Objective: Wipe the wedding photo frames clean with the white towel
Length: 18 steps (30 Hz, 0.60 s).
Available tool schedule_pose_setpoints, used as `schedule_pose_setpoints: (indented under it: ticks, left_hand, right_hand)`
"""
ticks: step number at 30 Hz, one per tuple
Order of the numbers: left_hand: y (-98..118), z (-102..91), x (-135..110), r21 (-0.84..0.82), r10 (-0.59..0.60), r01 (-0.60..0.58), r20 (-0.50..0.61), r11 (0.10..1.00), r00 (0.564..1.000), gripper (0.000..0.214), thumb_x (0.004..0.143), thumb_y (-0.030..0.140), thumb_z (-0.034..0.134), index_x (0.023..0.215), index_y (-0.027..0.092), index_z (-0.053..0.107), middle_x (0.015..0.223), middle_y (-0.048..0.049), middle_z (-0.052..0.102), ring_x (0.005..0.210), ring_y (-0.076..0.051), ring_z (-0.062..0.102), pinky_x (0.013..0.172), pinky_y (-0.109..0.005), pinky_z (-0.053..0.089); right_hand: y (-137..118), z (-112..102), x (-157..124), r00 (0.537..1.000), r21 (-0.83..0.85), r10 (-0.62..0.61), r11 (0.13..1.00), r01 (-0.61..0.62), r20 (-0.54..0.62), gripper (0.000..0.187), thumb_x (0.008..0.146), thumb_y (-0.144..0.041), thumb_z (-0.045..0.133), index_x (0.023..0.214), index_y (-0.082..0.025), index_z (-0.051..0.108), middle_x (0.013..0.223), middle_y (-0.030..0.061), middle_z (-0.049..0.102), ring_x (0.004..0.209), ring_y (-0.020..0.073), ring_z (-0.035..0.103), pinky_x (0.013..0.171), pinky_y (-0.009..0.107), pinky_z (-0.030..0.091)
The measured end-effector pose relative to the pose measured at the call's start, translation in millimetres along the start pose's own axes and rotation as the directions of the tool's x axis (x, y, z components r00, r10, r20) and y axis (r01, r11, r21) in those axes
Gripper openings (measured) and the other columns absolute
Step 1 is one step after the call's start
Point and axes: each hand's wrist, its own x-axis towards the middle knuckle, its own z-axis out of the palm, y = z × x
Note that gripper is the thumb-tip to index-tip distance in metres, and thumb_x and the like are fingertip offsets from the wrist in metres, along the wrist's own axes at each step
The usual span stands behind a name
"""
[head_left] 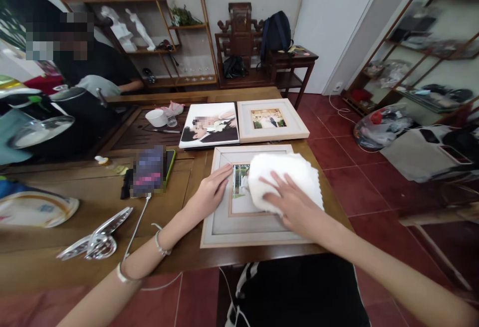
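A light wooden picture frame (220, 225) with a broad pale mat and an outdoor photo lies flat at the table's front edge. My left hand (211, 192) rests on its left side, fingers stretched out beside the photo. On the frame's right part lies a thick white cloth (303, 170) with a scalloped edge, hiding most of the photo. My right hand (286, 197) presses on this cloth from above, its fingers spread and not closed round it. Behind it sit a second pale frame (299, 125) with a small photo and a couple's photo panel (209, 125), side by side.
Left of the frame lie a phone (170, 165) with a green case, a white cable (138, 225) and a shiny metal winged ornament (93, 240). Farther back are a white cup (156, 117) and a dark pot (78, 112). Another person (108, 63) sits across the table.
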Motion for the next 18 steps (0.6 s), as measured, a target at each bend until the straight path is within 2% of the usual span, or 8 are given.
schedule_pose_setpoints:
  ticks: [4,7,9,12,15,18]
  left_hand:
    - [-0.1,0.1,-0.2,0.003,-0.001,0.001,0.001,1.000,1.000,0.038,0.098,0.020,0.040,0.126,0.006,0.061,0.133,-0.0191,0.060,0.129,-0.025,0.054,0.110,-0.045,0.044]
    - [-1.6,1.0,-0.5,0.001,-0.002,0.002,-0.013,1.000,1.000,0.038,0.098,0.021,0.041,0.125,0.006,0.062,0.132,-0.0188,0.061,0.128,-0.025,0.055,0.109,-0.045,0.045]
    - [-2.3,1.6,-0.6,0.000,-0.015,0.015,-0.012,1.000,1.000,0.037,0.098,0.022,0.041,0.125,0.007,0.062,0.131,-0.0182,0.062,0.127,-0.026,0.056,0.109,-0.045,0.045]
    - [-2.3,2.3,-1.0,0.012,-0.038,0.039,-0.008,0.999,0.999,0.038,0.097,0.023,0.041,0.125,0.009,0.062,0.131,-0.0169,0.062,0.126,-0.026,0.057,0.109,-0.046,0.045]
    - [-1.5,2.5,-1.8,0.055,-0.060,0.062,-0.033,0.997,0.998,0.038,0.097,0.023,0.042,0.126,0.008,0.061,0.134,-0.0182,0.060,0.127,-0.027,0.056,0.110,-0.046,0.044]
    - [-1.2,2.5,-2.2,0.073,-0.067,0.070,-0.038,0.995,0.997,0.039,0.097,0.024,0.041,0.126,0.007,0.061,0.135,-0.0191,0.059,0.127,-0.027,0.056,0.110,-0.047,0.044]
  right_hand:
    - [34.6,-3.3,50.6,0.979,-0.135,0.109,0.982,-0.133,-0.172,0.076,0.065,0.011,0.041,0.134,-0.017,0.052,0.159,0.0113,0.027,0.147,0.0396,0.010,0.115,0.065,0.019]
    - [44.2,-4.1,73.9,0.981,-0.216,0.119,0.965,-0.150,-0.153,0.078,0.065,0.013,0.041,0.137,-0.017,0.050,0.158,0.0122,0.029,0.145,0.0454,0.010,0.112,0.070,0.019]
    - [39.7,-0.8,76.2,0.989,-0.244,0.097,0.962,-0.122,-0.111,0.076,0.067,0.012,0.041,0.137,-0.017,0.050,0.157,0.0128,0.032,0.144,0.0475,0.011,0.110,0.072,0.019]
    - [19.2,6.1,59.3,0.999,-0.242,0.025,0.970,-0.036,-0.045,0.069,0.070,0.011,0.040,0.133,-0.016,0.054,0.156,0.0143,0.033,0.143,0.0485,0.013,0.110,0.073,0.018]
    - [-8.8,8.5,26.3,0.997,-0.178,-0.060,0.982,0.066,0.040,0.062,0.072,0.008,0.043,0.127,-0.016,0.059,0.155,0.0148,0.036,0.143,0.0487,0.016,0.110,0.072,0.018]
    - [-32.2,5.1,-6.2,0.979,-0.073,-0.128,0.987,0.141,0.159,0.061,0.067,0.004,0.053,0.124,-0.017,0.060,0.156,0.0156,0.034,0.142,0.0504,0.016,0.110,0.072,0.019]
